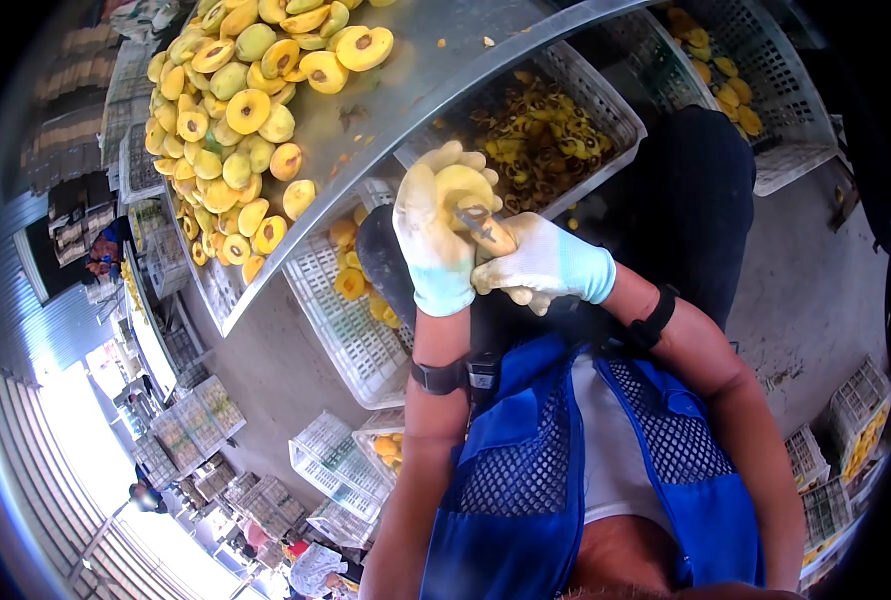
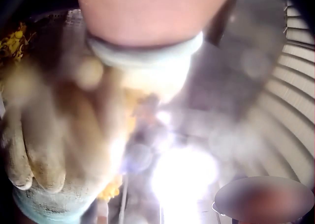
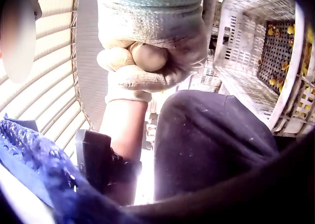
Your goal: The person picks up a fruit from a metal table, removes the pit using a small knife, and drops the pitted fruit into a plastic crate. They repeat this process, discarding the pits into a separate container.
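Observation:
My gloved left hand holds a yellow peach half, its cut side toward my right hand. The gloved right hand grips a pitting knife by its thick, light-brown handle. Its dark metal blade meets the peach flesh near the middle. From below, the right wrist view shows the right hand's fingers curled round the rounded handle end. Glare and blur cover much of the left wrist view, where the right hand's fingers appear at the lower left and the peach is hidden.
A metal table bears a heap of halved peaches at the upper left. Beneath its edge, a crate contains peels and scraps. More white crates with peach pieces stand around my knees.

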`<state>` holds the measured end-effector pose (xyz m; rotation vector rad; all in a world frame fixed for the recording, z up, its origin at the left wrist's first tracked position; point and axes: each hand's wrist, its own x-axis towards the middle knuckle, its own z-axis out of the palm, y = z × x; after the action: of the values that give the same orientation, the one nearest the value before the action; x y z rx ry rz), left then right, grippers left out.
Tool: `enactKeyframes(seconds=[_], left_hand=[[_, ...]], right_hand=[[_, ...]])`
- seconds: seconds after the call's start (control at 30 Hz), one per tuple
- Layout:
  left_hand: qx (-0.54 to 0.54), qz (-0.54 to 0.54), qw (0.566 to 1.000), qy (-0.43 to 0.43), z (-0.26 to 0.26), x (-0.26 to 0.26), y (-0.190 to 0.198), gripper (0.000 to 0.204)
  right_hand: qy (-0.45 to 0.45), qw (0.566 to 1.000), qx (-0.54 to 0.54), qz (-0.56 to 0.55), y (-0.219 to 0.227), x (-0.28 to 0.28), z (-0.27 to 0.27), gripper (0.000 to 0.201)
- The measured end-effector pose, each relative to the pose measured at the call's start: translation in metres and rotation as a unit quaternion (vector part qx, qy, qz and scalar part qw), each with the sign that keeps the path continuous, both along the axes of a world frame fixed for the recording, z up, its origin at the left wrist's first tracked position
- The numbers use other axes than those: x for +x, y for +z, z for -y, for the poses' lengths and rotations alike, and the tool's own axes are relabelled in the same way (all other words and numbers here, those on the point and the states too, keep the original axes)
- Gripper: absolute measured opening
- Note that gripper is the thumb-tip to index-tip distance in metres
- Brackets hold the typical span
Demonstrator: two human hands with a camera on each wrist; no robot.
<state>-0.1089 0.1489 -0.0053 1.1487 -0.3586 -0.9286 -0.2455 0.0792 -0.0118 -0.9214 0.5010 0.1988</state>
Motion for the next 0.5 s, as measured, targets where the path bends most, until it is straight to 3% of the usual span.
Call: enactKeyframes(seconds=[0.17, 0.2, 0.3, 0.4, 0.5], left_hand=[[-0.019, 0.111, 0.985, -0.13, -0.006, 0.007, 0.004, 0.064], [-0.017, 0.103, 0.982, -0.16, -0.008, 0.014, 0.001, 0.083], [-0.021, 0.137, 0.974, -0.178, -0.013, 0.018, 0.0, 0.08], [-0.037, 0.084, 0.98, -0.175, -0.018, 0.019, 0.002, 0.079], [0.025, 0.2, 0.96, -0.193, -0.023, 0.028, 0.001, 0.074]], right_hand=[[-0.031, 0.995, 0.072, 0.053, -0.006, -0.007, 0.003, 0.024], [-0.035, 0.992, 0.095, 0.074, -0.008, -0.008, 0.003, 0.024], [-0.033, 0.99, 0.11, 0.085, -0.011, -0.009, 0.001, 0.024], [-0.033, 0.996, 0.054, 0.066, -0.007, -0.007, 0.003, 0.024], [-0.018, 0.998, -0.062, -0.028, -0.004, -0.002, 0.005, 0.022]])
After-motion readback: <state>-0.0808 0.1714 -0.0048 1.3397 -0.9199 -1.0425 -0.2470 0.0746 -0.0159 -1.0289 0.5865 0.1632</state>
